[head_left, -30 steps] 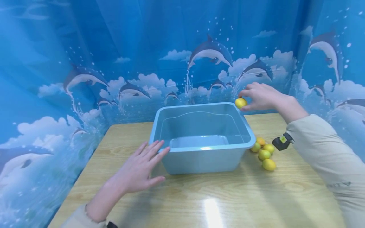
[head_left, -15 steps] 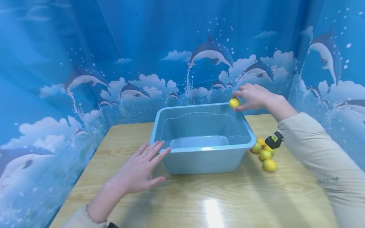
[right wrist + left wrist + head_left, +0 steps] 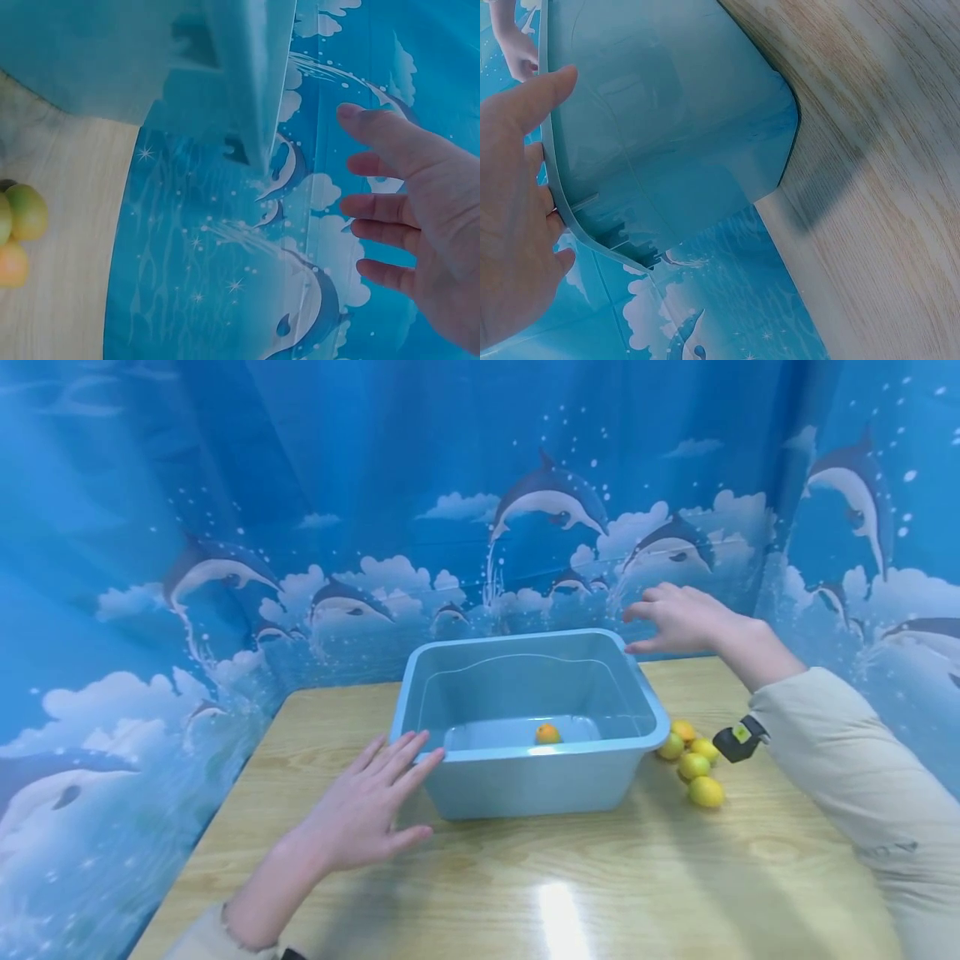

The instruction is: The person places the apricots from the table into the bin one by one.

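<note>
A small orange-yellow citrus fruit [image 3: 548, 733] lies on the floor of a blue plastic tub [image 3: 525, 785]. My right hand [image 3: 678, 618] hovers by the tub's far right corner with bent, spread fingers. In the right wrist view the same hand [image 3: 427, 202] shows nothing between thumb and fingers. My left hand [image 3: 367, 806] lies palm down with straight fingers at the tub's near left corner. From the left wrist view, its fingers [image 3: 544, 180] are at the tub's rim [image 3: 555, 172]. To the tub's right sits a loose group of several yellow and greenish citrus fruits [image 3: 694, 766].
Everything stands on a wooden table [image 3: 480, 885]. Behind and at both sides hangs a blue curtain [image 3: 420, 460] printed with dolphins, close to the table's far edge. A black strap device [image 3: 738, 737] sits on the right wrist.
The right hand carried a citrus fruit over the tub's far right corner and let it go; the fruit now lies inside. That hand has drawn back to the right. The left hand stays put.
</note>
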`<state>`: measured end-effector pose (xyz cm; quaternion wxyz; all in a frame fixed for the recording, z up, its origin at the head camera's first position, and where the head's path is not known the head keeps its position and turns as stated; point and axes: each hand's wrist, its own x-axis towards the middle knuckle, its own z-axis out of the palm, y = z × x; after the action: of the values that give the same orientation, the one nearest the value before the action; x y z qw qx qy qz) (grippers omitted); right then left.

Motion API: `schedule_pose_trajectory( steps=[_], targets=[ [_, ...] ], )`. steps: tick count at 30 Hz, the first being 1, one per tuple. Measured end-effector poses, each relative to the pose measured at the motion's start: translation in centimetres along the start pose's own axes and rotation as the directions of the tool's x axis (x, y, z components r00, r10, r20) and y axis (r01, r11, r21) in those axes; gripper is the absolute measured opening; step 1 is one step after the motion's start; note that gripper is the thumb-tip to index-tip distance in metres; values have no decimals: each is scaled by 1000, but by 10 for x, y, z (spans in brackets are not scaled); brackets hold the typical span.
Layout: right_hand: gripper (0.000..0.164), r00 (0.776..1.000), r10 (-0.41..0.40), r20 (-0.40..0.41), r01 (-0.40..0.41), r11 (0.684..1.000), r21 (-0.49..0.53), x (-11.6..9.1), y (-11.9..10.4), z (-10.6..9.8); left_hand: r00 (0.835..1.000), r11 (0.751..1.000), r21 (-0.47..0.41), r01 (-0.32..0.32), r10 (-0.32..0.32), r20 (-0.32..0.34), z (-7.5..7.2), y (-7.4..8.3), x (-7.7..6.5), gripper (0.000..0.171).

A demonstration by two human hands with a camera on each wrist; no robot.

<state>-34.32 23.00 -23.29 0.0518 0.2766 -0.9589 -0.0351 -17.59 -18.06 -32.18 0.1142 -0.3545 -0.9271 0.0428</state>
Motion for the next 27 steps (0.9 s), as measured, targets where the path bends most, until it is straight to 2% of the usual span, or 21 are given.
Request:
schedule_pose_trajectory(
  steps=[11, 22, 27],
  targets=[
    [45, 997, -17, -75, 19, 1000, 18, -38, 9, 15, 1000, 1000, 5, 1, -1, -5, -2, 1, -1, 82],
    [40, 985, -54, -166, 57, 998, 14, -76, 18, 49, 1000, 1000, 5, 3, -3, -8, -1, 1, -2, 83],
    [42, 981, -70, -178, 73, 997, 8, -88, 24, 62, 1000, 1000, -2, 6, -6, -9, -1, 0, -2, 84]
  ],
)
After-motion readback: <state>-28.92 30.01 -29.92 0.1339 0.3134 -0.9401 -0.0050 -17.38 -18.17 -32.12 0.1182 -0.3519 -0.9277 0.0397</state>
